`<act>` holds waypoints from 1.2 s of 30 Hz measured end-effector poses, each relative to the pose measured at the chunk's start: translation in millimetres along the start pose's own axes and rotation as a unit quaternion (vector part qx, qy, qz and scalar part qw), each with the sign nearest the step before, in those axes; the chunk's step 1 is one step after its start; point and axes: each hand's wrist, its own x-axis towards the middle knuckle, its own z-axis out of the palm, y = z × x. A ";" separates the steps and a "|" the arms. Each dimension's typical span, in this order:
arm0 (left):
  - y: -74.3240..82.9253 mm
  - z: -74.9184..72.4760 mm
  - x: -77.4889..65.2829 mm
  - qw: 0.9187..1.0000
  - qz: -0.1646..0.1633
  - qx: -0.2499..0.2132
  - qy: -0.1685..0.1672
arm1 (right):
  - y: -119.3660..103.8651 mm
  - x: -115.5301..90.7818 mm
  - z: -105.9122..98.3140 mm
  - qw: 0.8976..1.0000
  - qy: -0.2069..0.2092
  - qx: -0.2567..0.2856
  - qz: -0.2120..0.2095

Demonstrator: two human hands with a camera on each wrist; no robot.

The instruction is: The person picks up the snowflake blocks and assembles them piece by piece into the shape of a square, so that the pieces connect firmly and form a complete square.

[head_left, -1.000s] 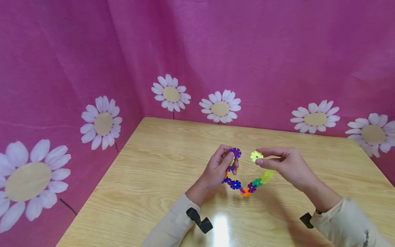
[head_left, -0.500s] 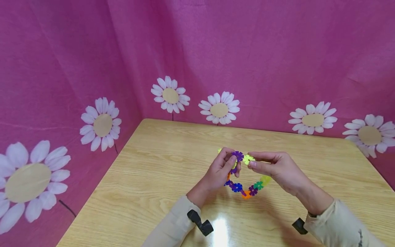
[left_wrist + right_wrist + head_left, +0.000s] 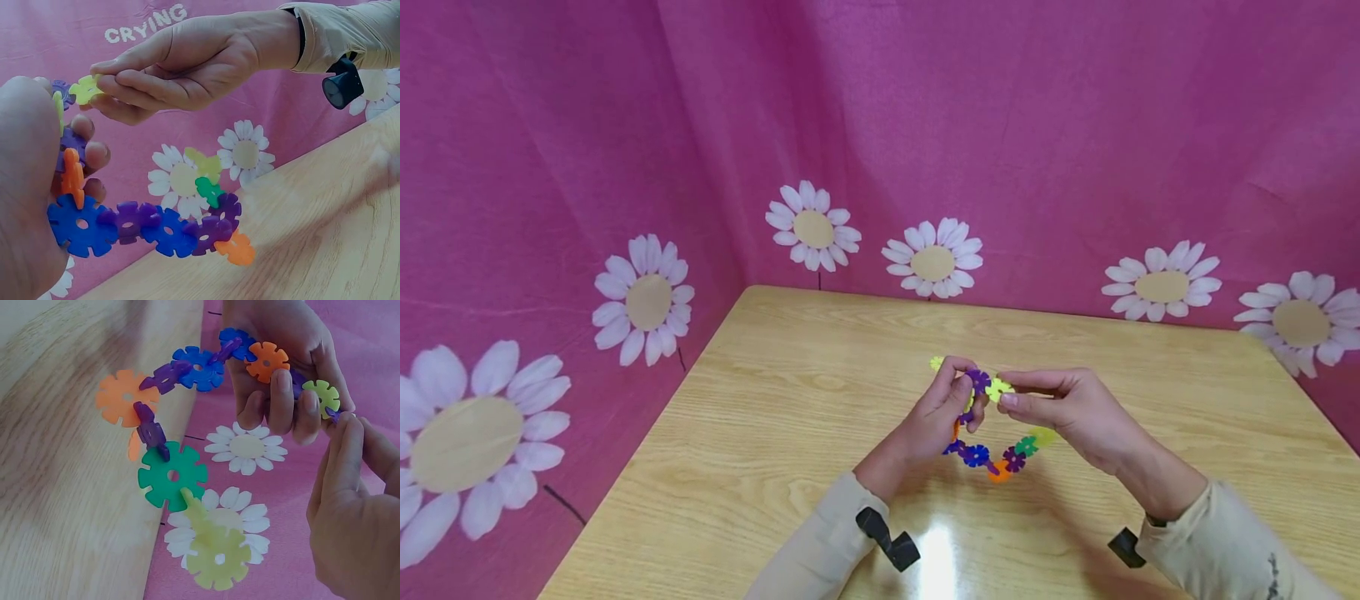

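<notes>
A chain of notched plastic discs hangs from my left hand [image 3: 928, 421], whose thumb and fingers grip it near one end. At that end a purple disc [image 3: 978, 381] sticks out past the thumb. My right hand [image 3: 1090, 417] pinches a yellow disc [image 3: 997, 389] between thumb and fingers, its edge against the purple disc; whether their slots interlock I cannot tell. Lower down, the chain runs through an orange disc [image 3: 72, 175], a blue disc [image 3: 97, 219] and several others. Towards its loose end come a green disc [image 3: 156, 478] and yellow-green discs [image 3: 219, 562].
Beyond my left hand, a small yellow disc [image 3: 936, 363] shows on the wooden table [image 3: 790, 400]. A pink cloth [image 3: 1037, 125] printed with white daisies stands along the table's back and left edges. Black straps with small devices [image 3: 887, 540] sit at both wrists.
My right hand has moved left with the yellow disc, closing the gap to the purple disc. The left hand has shifted slightly, and the small yellow disc beyond it has come into sight.
</notes>
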 end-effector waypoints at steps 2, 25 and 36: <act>1.0 1.0 0.9 1.000 -0.012 -0.007 -0.013 | 0.1 -0.8 0.1 1.000 -0.001 -0.003 0.005; 4.4 -0.6 0.8 0.995 -0.075 0.061 -0.034 | -8.0 3.4 11.7 0.986 0.011 0.142 0.086; 11.6 -7.8 1.1 0.995 -0.092 0.040 0.020 | -12.2 10.0 14.2 0.999 -0.010 -0.001 0.031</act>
